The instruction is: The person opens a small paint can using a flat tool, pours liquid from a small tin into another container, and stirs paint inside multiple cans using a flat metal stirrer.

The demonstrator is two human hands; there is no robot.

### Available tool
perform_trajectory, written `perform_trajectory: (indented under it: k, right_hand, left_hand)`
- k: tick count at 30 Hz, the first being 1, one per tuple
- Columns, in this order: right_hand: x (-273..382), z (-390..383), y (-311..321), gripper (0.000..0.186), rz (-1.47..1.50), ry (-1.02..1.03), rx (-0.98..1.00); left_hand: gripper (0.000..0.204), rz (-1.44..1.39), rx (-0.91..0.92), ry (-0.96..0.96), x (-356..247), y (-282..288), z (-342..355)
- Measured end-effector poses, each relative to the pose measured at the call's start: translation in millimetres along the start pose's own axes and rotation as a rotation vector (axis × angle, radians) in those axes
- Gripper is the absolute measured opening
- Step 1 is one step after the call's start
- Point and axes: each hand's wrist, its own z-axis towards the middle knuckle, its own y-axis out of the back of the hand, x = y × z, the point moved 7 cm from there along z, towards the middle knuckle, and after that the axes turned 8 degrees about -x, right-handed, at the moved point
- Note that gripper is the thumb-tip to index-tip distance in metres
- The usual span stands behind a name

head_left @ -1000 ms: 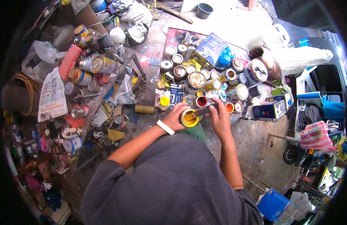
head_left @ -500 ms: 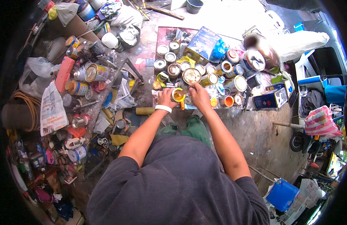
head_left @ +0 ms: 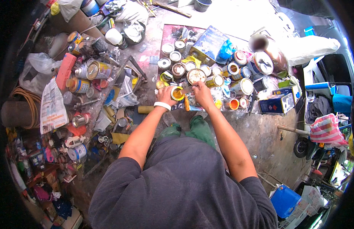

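Fingers of the left hand curl round a small cylindrical can of glossy yellow paint; those of the right hand close on a flat, thin blade slanting into it. Just beyond the can sits a round, rust-blotched lid; beside it, a smooth orange handle.

From afar I see the paint can between the hands, before the clustered cans; behind those stands a tin, farther back a bucket, newspaper well left, a bag well right.
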Motion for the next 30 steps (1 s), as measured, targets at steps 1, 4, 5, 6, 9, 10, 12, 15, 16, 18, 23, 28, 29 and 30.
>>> perform_trajectory:
  k: [1, 4, 5, 6, 9, 10, 12, 15, 16, 18, 23, 28, 29, 30]
  right_hand:
    - [0, -1, -1, 0.023, -0.016, -0.009, 0.006]
    - [-4, 0, 2, 0.023, -0.035, 0.034, -0.038]
    - [-7, 1, 5, 0.023, -0.037, 0.061, -0.063]
    - [-6, 1, 8, 0.022, -0.089, 0.075, -0.077]
    - [-10, 1, 15, 0.021, -0.187, 0.088, -0.126]
    - [-15, 1, 17, 0.021, -0.181, 0.073, -0.147]
    - [-12, -1, 19, 0.020, -0.217, 0.155, -0.174]
    - [8, -7, 19, 0.020, -0.302, 0.326, -0.163]
    - [15, -8, 18, 0.021, -0.304, 0.303, -0.137]
    - [23, -9, 16, 0.023, -0.322, 0.299, -0.105]
    - [23, 0, 14, 0.029, -0.320, 0.430, -0.206]
    - [14, 1, 14, 0.042, -0.280, 0.365, -0.183]
    - [12, 2, 13, 0.045, -0.270, 0.348, -0.166]
    - [10, 2, 13, 0.051, -0.263, 0.335, -0.148]
  left_hand:
    - [0.080, 0.023, 0.015, -0.004, 1, -1, 1]
    - [0.072, -0.016, 0.043, -0.099, -10, -14, 3]
    - [0.070, 0.010, 0.035, -0.085, -11, -18, 2]
    - [0.070, 0.001, 0.054, -0.077, -10, -25, 1]
    - [0.071, -0.016, 0.108, -0.054, -8, -39, -2]
    - [0.072, -0.014, 0.125, -0.047, -10, -40, -1]
    - [0.076, -0.017, 0.112, -0.031, -10, -39, -1]
    - [0.084, 0.002, 0.060, -0.016, -8, -31, -7]
    - [0.087, 0.029, 0.071, -0.016, -8, -27, -9]
    - [0.089, 0.048, 0.075, -0.009, -9, -19, -14]
    - [0.083, -0.009, -0.105, -0.044, 6, 7, -32]
    - [0.066, -0.208, -0.226, 0.367, 62, 31, -73]
    - [0.064, -0.286, -0.197, 0.506, 81, 21, -85]
    - [0.063, -0.368, -0.167, 0.643, 93, 14, -96]
